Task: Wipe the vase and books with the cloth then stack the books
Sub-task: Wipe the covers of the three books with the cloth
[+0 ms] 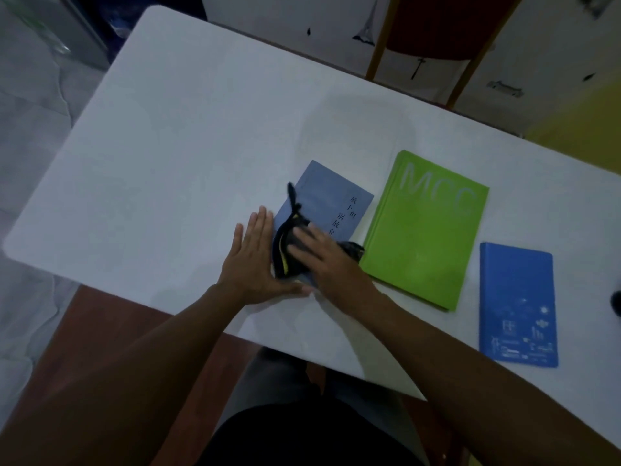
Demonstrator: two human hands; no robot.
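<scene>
1. Two bare forearms reach up from the bottom edge toward the middle of the white tabletop (174, 136).
2. Right hand (327, 255): palm down, fingers spread flat, pressing a dark cloth (289, 253) onto the near end of the grey-blue book (327, 200). Fingers lie wide on the cloth rather than pinching it.
3. Left hand (252, 257): flat and wide, holding nothing, fingers together; it rests on the tabletop against the left edge of the grey-blue book, thumb at the book's near corner.
4. The cloth is black with a yellow strip; one loose end trails up over the book cover.
5. Green book (426, 237): flat, just right of the grey-blue book, apart from it.
6. Bright blue book (517, 304): flat, further right, near the tabletop's near edge, not touching the green one.
7. No book is stacked on another.
8. Dark object at the right frame edge, cut off; cannot tell what it is.
</scene>
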